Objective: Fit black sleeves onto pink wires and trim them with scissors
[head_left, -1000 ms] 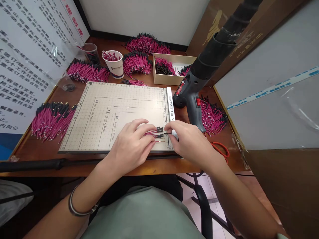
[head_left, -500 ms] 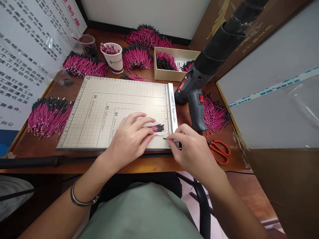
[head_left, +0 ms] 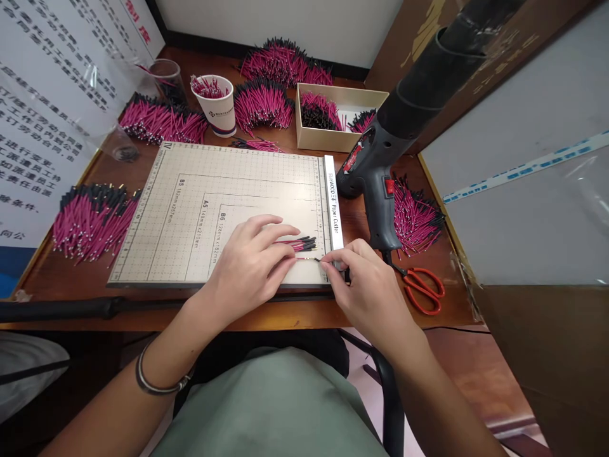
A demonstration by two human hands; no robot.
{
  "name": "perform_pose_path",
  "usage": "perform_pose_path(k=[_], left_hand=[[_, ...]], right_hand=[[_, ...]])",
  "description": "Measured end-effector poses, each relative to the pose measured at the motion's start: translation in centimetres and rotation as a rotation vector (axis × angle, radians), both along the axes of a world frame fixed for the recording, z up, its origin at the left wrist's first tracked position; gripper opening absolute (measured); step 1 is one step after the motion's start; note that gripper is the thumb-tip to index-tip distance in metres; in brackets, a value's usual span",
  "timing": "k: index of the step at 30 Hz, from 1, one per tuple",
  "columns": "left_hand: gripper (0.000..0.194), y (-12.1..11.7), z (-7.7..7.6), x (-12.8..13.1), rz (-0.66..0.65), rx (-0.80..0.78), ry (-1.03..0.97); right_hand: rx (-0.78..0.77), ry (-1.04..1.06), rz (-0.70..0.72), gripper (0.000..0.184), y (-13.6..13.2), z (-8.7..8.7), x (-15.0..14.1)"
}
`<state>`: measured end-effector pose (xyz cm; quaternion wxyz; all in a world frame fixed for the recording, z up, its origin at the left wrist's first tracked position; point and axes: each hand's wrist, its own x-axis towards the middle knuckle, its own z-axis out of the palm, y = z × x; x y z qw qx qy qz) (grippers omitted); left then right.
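Observation:
Between thumb and finger, my left hand (head_left: 254, 257) pinches a short pink wire (head_left: 304, 258) whose bare metal end points right. More pink wires with black sleeves (head_left: 305, 243) lie just beyond its fingertips, partly hidden under the hand. My right hand (head_left: 361, 273) is closed on a small piece of black tubing (head_left: 317, 259), held up against the metal end of the wire. I cannot tell whether the tube is around the tip or only touching it. Both hands work over the lower right of a paper cutter board (head_left: 190, 222).
A heat gun (head_left: 380, 184) stands right of the board, near red-handled scissors (head_left: 423, 291). Bundles of pink wires (head_left: 98, 225) lie at the left, back and right. A paper cup (head_left: 221, 117), a clear plastic cup (head_left: 166, 73) and an open box (head_left: 340, 136) stand behind.
My right hand shifted toward me with the black tube, then brought it to the wire's metal end. My left hand moved off the black-sleeved wires slightly and keeps its pinch. The view shifted a little.

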<state>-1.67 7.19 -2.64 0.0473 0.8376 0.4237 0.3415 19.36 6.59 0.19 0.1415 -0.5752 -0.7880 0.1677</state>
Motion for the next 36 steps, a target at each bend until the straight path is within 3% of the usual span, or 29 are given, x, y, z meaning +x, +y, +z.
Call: perform_pose_path(k=[5, 16, 22, 30, 33, 36], left_hand=[[0.012, 0.1, 0.0, -0.1, -0.012, 0.004, 0.015], [0.01, 0.1, 0.1, -0.2, -0.044, 0.006, 0.016], [0.01, -0.1, 0.0, -0.2, -0.044, 0.004, 0.01], [0.009, -0.2, 0.0, 0.0, -0.022, 0.003, -0.017], [0.012, -1.8, 0.8, -0.6, -0.042, -0.007, -0.066], [0.022, -4.3, 1.5, -1.6, -0.029, -0.085, -0.084]], right_hand=[[-0.005, -0.038, 0.042, 0.014, 0.3, 0.0, 0.2], [-0.133, -0.141, 0.306, 0.018, 2.7, 1.3, 0.5], [-0.092, -0.069, 0.308, 0.011, 2.6, 0.9, 0.3], [0.095, 0.003, 0.322, 0.013, 2.4, -0.2, 0.7], [0.118, 0.106, 0.329, 0.012, 2.2, 0.8, 0.9], [0.103, 0.331, 0.269, 0.033, 0.7, 2.9, 2.2]])
